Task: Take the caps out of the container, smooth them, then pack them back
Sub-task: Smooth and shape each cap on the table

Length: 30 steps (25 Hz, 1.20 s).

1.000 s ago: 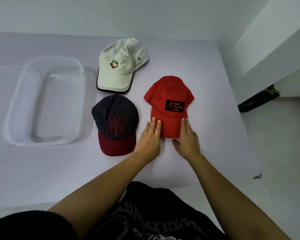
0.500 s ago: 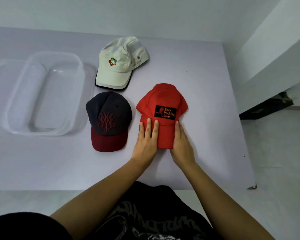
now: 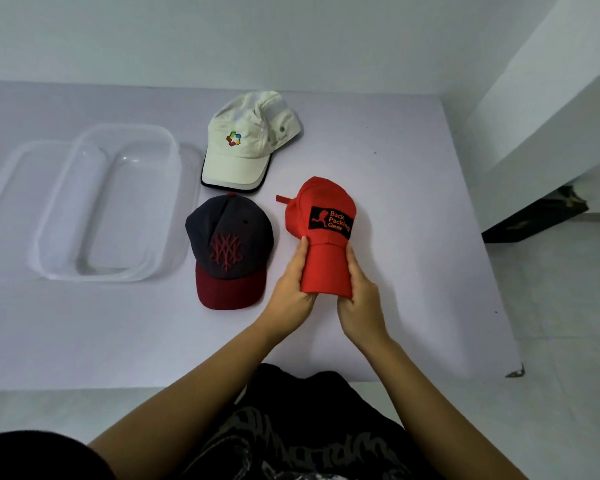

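A red cap (image 3: 323, 237) with a black "Back Packing Gear" patch is lifted off the table by its brim. My left hand (image 3: 291, 282) grips the brim's left side and my right hand (image 3: 355, 289) grips its right side, bending the brim into a curve. To the left lies a dark grey cap (image 3: 227, 249) with a maroon brim, flat on the table. Behind it sits a cream cap (image 3: 246, 147) with a coloured logo. The clear plastic container (image 3: 170, 157) stands at the left with nothing in it.
The clear lid (image 3: 11, 174) lies under or beside the container at the far left. The white table (image 3: 413, 168) ends at the right, where a white wall corner (image 3: 534, 98) and a dark gap at floor level stand close by.
Both hands went from pressing flat on the red cap's brim to gripping its sides and lifting it. The brim is now curved and the cap tilts up toward me.
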{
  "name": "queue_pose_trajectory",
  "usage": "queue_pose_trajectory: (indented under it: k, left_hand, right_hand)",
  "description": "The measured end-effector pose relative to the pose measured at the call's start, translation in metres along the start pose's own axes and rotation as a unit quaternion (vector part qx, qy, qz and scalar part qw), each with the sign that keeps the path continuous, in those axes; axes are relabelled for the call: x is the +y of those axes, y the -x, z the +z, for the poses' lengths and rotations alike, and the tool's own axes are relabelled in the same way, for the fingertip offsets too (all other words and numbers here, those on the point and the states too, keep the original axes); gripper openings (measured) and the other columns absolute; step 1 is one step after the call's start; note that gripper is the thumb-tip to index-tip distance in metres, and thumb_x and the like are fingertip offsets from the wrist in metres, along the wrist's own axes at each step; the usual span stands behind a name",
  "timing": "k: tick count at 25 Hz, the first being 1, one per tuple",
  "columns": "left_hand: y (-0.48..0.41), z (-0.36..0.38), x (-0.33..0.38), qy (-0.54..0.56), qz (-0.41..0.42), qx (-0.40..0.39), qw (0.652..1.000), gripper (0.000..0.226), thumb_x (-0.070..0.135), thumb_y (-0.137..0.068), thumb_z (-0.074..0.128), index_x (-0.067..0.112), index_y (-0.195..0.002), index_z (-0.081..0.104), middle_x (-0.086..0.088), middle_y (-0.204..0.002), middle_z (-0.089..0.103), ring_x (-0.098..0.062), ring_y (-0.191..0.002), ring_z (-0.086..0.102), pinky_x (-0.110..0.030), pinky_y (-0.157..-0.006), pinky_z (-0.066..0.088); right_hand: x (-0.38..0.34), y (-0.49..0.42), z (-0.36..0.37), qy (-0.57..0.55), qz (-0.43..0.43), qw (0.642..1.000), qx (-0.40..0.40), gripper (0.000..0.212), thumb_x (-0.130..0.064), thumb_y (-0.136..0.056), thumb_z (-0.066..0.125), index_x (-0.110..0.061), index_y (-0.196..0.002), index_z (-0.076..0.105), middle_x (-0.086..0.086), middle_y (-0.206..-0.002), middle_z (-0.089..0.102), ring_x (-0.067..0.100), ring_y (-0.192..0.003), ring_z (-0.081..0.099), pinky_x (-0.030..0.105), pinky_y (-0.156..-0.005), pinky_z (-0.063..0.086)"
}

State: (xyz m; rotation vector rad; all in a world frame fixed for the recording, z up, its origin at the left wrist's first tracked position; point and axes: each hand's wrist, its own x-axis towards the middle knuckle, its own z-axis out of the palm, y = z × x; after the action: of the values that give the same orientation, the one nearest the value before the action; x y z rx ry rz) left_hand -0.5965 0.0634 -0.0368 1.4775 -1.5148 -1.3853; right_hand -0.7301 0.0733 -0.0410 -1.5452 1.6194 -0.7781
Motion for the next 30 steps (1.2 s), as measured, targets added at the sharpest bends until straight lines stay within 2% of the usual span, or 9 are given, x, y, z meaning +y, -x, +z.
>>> queue_pose_trajectory:
  k: [2,6,11,16,18,22,24,26,30]
  left_hand:
    - [0.003,-0.003,0.008,0.015,-0.010,-0.005,1.000,0.074,0.014,-0.096,0.052,0.028,-0.150,0.003,0.008,-0.144,0.030,-0.007,-0.126,0.040,-0.003,-0.097,0.036]
    - [0.015,-0.014,0.010,-0.088,0.063,0.031,0.994,0.075,0.017,-0.093,0.050,0.030,-0.146,-0.001,-0.004,-0.158,0.017,-0.018,-0.144,0.024,-0.030,-0.116,0.025]
    - [0.024,-0.031,0.019,-0.162,0.133,0.026,0.977,0.075,0.016,-0.089,0.049,0.035,-0.145,0.002,0.004,-0.156,0.015,-0.011,-0.143,0.020,-0.026,-0.115,0.023]
    - [0.011,-0.046,0.041,-0.088,0.055,0.076,0.992,0.030,0.034,-0.094,0.052,0.030,-0.124,0.054,0.009,-0.110,0.065,-0.003,-0.088,0.063,-0.016,-0.079,0.052]
    - [0.012,-0.041,0.043,-0.024,0.027,0.085,0.996,0.046,0.019,-0.088,0.052,0.029,-0.132,0.042,0.010,-0.103,0.063,0.003,-0.081,0.060,-0.007,-0.078,0.047]
    - [0.018,-0.023,0.041,0.036,0.004,0.110,0.993,0.028,-0.005,-0.090,0.041,-0.024,-0.109,0.049,-0.041,-0.078,0.052,-0.004,-0.046,0.050,-0.004,-0.054,0.037]
    - [0.015,-0.029,0.044,0.060,-0.005,0.109,0.992,0.030,-0.004,-0.091,0.041,-0.023,-0.113,0.049,-0.039,-0.082,0.056,-0.018,-0.056,0.050,-0.003,-0.055,0.038]
    - [0.008,-0.048,0.046,0.016,0.036,0.107,0.993,0.053,0.009,-0.083,0.047,-0.002,-0.135,0.046,-0.019,-0.109,0.066,-0.009,-0.078,0.061,0.000,-0.072,0.042]
    - [0.005,-0.068,0.042,-0.186,0.128,0.049,0.973,0.079,0.026,-0.082,0.059,0.022,-0.150,0.019,-0.007,-0.155,0.029,-0.016,-0.140,0.031,0.004,-0.101,0.015]
  right_hand:
    - [-0.008,0.000,-0.004,-0.015,-0.003,1.000,-0.002,0.068,0.000,-0.091,0.045,-0.025,-0.147,0.015,0.013,-0.131,0.055,0.027,-0.111,0.058,0.032,-0.099,0.045]
    - [-0.016,-0.011,-0.033,0.074,-0.097,0.991,0.054,0.064,-0.010,-0.084,0.047,-0.009,-0.145,0.026,0.015,-0.140,0.045,0.023,-0.126,0.046,0.024,-0.105,0.036]
    - [-0.015,-0.009,-0.053,0.121,-0.120,0.985,-0.019,0.075,-0.004,-0.090,0.049,-0.024,-0.145,0.003,0.006,-0.156,0.016,0.014,-0.142,0.018,0.032,-0.114,0.024]
    - [-0.033,0.014,-0.050,-0.120,-0.071,0.990,-0.008,0.058,-0.033,-0.088,0.044,-0.051,-0.139,0.022,-0.005,-0.144,0.041,0.000,-0.125,0.045,0.021,-0.105,0.039]
    - [-0.043,0.015,-0.039,-0.183,-0.039,0.982,0.040,0.052,-0.033,-0.089,0.042,-0.044,-0.137,0.024,-0.002,-0.125,0.058,-0.003,-0.102,0.059,0.018,-0.092,0.048]
    - [-0.061,0.016,-0.010,-0.221,-0.021,0.972,0.079,0.063,-0.011,-0.078,0.040,-0.010,-0.140,0.035,-0.015,-0.054,0.051,-0.002,-0.046,0.042,0.009,-0.052,0.038]
    - [-0.060,0.013,-0.013,-0.207,-0.036,0.975,0.073,0.062,-0.011,-0.079,0.041,-0.010,-0.141,0.034,-0.018,-0.054,0.052,-0.004,-0.047,0.044,0.008,-0.053,0.039]
    - [-0.056,0.004,-0.031,-0.164,-0.045,0.984,0.059,0.060,-0.020,-0.085,0.045,-0.026,-0.142,0.027,-0.024,-0.092,0.063,-0.011,-0.077,0.058,0.012,-0.076,0.050]
    - [-0.044,-0.005,-0.058,-0.023,-0.077,0.997,0.000,0.062,-0.047,-0.088,0.037,-0.043,-0.144,0.011,-0.009,-0.150,0.031,0.009,-0.135,0.036,0.031,-0.111,0.035]
